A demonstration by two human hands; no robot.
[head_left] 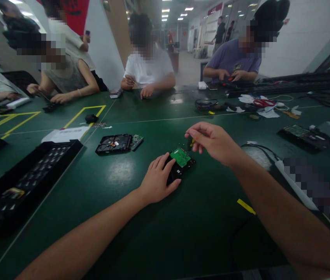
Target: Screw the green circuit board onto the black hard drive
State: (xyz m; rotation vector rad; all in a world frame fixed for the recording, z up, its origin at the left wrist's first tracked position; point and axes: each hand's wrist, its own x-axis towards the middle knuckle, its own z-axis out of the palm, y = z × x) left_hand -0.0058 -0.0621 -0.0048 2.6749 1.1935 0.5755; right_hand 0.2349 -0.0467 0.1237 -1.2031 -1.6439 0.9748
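Hard drive under both hands — centre of green worktop [141, 233].
Far left, black tray [21, 182]; second opened drive [115, 143] beyond. Left hand [157, 181] lies flat, fingers spread, pressing the hard drive [181, 163] — green board up. Right hand [211, 142] pinches a small screwdriver [189, 144], tip on the board.

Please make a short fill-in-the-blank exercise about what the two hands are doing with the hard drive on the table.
1. The left hand presses on the hard drive to hold it on the ____ table.
2. The right hand holds a small ____ over the drive.
3. The circuit board on the drive is ____ in colour.

Missing words: green; screwdriver; green
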